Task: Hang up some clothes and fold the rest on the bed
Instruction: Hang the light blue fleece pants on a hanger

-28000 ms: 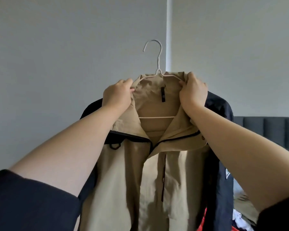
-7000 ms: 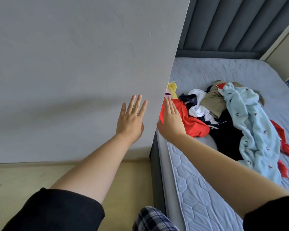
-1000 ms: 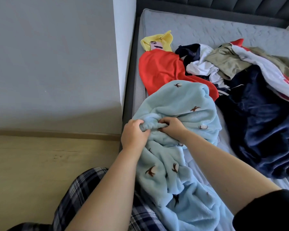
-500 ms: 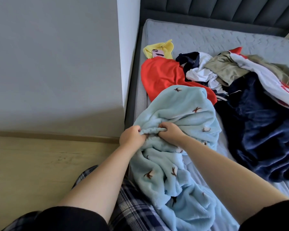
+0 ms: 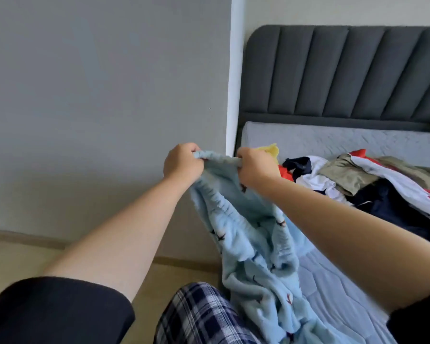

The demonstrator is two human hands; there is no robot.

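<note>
While elastic waistband (image 5: 220, 158) is pinched in both fists, left hand (image 5: 183, 161) and right hand (image 5: 255, 167) curled tight on it, close together, blue fleece garment (image 5: 256, 256) is held up at bed (image 5: 333, 289) edge, rest draped down. Judged soft, limp, bulky, light; non-slippery. Grip best spread to waistband ends. Clothes pile (image 5: 358, 177) seen beyond.

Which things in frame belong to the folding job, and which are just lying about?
Job: blue fleece garment, gripped at its gathered edge by left hand and right hand; clothes pile waiting on the mattress.
Lying about: headboard; grey wall; floor.
</note>
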